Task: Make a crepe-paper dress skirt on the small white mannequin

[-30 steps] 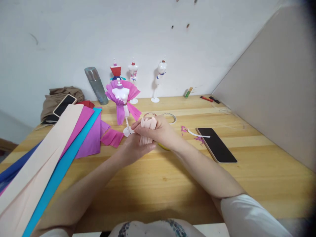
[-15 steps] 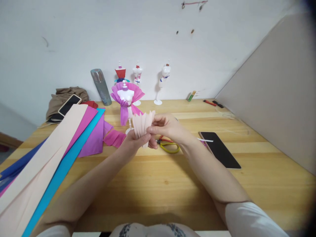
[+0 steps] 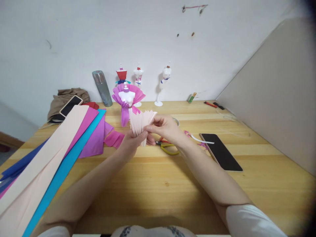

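Between both hands is a piece of pale pink crepe paper [image 3: 141,122], gathered into pleats that fan out at the top. My left hand [image 3: 132,141] pinches its lower end, thumb across the front. On its right side, my right hand [image 3: 164,127] grips the paper's edge between thumb and fingers. Just behind the paper stands a small white mannequin [image 3: 126,96] dressed in purple and pink crepe paper; its lower part is hidden. Pliers [image 3: 169,148] with yellow and red handles lie on the table beneath my right hand.
Long crepe paper strips [image 3: 59,144] cover the left side. A dark phone [image 3: 221,151] lies right, a white strip [image 3: 201,140] across its edge. At the back are a bottle [image 3: 102,89], several mannequins [image 3: 167,73], a glue stick [image 3: 192,97] and a second phone [image 3: 71,106] on brown cloth [image 3: 59,98].
The pale pink paper's pleats have spread wider and tilted in my hands. Both hands have shifted slightly left, still pinching it.
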Motion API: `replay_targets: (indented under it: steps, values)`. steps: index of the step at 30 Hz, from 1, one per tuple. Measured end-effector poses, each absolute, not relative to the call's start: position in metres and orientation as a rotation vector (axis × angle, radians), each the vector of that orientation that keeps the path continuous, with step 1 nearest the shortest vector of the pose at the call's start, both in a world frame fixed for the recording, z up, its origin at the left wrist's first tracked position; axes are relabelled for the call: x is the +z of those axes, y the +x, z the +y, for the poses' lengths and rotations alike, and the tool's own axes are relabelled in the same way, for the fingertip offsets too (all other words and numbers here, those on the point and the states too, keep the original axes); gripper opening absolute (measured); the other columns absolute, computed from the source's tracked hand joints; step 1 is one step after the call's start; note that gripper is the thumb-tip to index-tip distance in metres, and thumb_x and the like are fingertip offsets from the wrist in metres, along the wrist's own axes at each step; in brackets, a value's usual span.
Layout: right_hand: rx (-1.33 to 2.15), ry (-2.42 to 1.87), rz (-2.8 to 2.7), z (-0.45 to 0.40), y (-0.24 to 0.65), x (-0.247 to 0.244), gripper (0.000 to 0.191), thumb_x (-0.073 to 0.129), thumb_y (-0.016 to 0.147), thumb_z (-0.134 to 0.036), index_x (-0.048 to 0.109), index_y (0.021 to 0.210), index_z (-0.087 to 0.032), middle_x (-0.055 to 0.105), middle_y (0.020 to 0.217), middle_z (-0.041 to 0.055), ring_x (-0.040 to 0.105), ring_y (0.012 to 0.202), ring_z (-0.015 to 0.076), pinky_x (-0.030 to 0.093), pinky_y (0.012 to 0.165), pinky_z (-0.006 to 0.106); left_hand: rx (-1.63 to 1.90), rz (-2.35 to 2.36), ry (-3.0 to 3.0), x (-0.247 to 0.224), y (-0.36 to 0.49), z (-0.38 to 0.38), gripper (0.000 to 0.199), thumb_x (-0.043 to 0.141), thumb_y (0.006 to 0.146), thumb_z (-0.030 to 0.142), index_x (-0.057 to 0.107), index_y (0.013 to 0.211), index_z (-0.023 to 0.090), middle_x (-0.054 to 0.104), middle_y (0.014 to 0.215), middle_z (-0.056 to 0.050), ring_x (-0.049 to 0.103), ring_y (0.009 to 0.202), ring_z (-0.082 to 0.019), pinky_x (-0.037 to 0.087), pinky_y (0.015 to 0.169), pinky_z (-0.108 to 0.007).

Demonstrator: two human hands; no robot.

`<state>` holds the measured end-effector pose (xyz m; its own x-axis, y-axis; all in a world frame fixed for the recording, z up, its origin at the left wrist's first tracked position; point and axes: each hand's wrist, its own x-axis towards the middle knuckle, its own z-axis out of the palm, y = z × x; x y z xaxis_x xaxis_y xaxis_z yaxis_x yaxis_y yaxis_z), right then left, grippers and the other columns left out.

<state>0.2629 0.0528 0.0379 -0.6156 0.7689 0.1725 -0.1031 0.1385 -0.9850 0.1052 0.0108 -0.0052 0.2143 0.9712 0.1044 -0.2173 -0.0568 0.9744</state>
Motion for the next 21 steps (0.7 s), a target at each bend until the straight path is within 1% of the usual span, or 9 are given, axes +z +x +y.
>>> replay_targets:
  steps: [4,10,14,17,21]
  values:
    - [1.539,-0.667,-1.64,0.051,0.259,0.036,0.023,0.072,0.078,-0.034,0.06,0.069,-0.017,0.059,0.046,-0.0024,0.057,0.043,0.014,0.048,0.052,0.03,1.222,0.875,1.181,-0.006,0.105,0.012,0.045,0.074,0.078,0.058,0.074,0.074,0.013,0.076,0.074,-0.008,0.072,0.069,-0.021,0.059,0.074,-0.036]
    - [1.542,-0.676,-1.577,0.051,0.256,0.034,0.027,0.077,0.075,-0.036,0.059,0.067,-0.019,0.059,0.047,-0.0034,0.054,0.041,0.012,0.046,0.049,0.028,1.266,0.869,1.237,-0.005,0.104,0.013,0.044,0.072,0.08,0.057,0.073,0.069,0.015,0.074,0.069,-0.008,0.069,0.065,-0.019,0.057,0.071,-0.033]
    - [1.59,-0.579,-1.546,0.051,0.253,0.035,0.026,0.079,0.072,-0.037,0.062,0.074,-0.018,0.06,0.047,-0.004,0.054,0.042,0.0118,0.045,0.049,0.027,1.278,0.835,1.293,-0.001,0.097,0.016,0.043,0.072,0.082,0.054,0.072,0.069,0.013,0.074,0.069,-0.008,0.068,0.065,-0.018,0.055,0.07,-0.031]
    - [1.602,-0.558,-1.52,0.05,0.25,0.035,0.028,0.08,0.071,-0.038,0.062,0.076,-0.017,0.061,0.048,-0.0038,0.055,0.042,0.0118,0.045,0.049,0.027,1.271,0.81,1.296,0.001,0.093,0.018,0.039,0.072,0.083,0.051,0.072,0.071,0.013,0.072,0.067,-0.008,0.067,0.063,-0.017,0.055,0.068,-0.031]
    - [1.616,-0.563,-1.499,0.05,0.247,0.034,0.031,0.081,0.071,-0.04,0.059,0.075,-0.018,0.061,0.046,-0.0043,0.054,0.04,0.0118,0.045,0.047,0.027,1.263,0.778,1.245,0.003,0.092,0.02,0.041,0.075,0.08,0.052,0.071,0.072,0.013,0.07,0.064,-0.006,0.066,0.061,-0.017,0.055,0.066,-0.031]
